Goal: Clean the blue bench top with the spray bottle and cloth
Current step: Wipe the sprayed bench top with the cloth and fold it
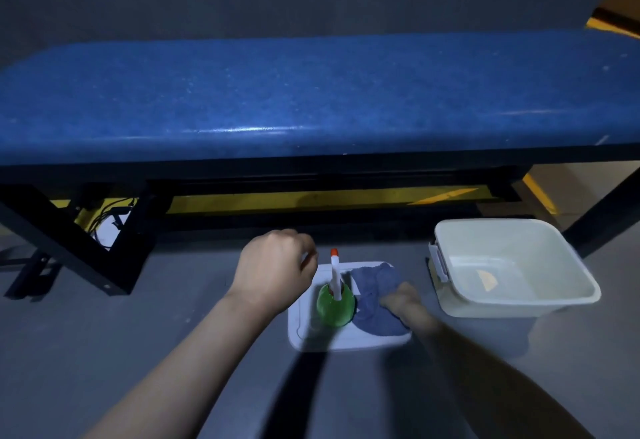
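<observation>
On the floor below the bench, the spray bottle (335, 303) stands upright on a white tray (298, 328) — green body down, white neck and orange tip pointing up and slightly away toward the bench. Touching its right side lies the crumpled blue cloth (375, 295), also on the tray. The right hand (403, 300) rests on the cloth's right edge, fingers curled down into it; the blur makes it impossible to tell whether they have closed on it. The left hand (277, 265) hovers just left of the bottle's nozzle, loosely curled, holding nothing, and it is the nearer hand to the bottle. Judging from this, each hand takes the thing on its own side. Beyond both, well above the tray, the blue bench top (311, 92) runs left to right, unwiped. An empty cream tub (512, 265) sits to the right — clear of the reach.
</observation>
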The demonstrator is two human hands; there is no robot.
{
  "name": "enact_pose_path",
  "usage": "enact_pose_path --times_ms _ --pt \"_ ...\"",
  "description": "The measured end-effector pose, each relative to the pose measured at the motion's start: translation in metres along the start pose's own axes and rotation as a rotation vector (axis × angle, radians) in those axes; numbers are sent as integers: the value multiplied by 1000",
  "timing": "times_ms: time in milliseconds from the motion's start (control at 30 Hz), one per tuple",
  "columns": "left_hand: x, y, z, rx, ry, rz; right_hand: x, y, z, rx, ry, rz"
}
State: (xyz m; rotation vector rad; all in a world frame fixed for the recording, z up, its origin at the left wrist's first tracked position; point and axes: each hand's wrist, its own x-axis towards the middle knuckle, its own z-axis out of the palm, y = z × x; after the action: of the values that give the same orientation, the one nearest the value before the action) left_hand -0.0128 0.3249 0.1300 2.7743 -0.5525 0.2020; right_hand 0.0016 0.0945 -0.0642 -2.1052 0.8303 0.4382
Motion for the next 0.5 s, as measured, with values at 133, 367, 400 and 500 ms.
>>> enact_pose_path --times_ms 133,367,400,500 --pt "-1 -1 -6 -8 8 10 -23 -21 -30 339 -19 73" --pt "10 9 -31 -66 191 119 -111 -79 -112 511 -143 -306" --pt "12 12 -40 -68 225 133 -129 -89 -124 532 -174 -366" --pt "20 19 -70 -77 371 177 -177 -115 -151 577 -271 -531"
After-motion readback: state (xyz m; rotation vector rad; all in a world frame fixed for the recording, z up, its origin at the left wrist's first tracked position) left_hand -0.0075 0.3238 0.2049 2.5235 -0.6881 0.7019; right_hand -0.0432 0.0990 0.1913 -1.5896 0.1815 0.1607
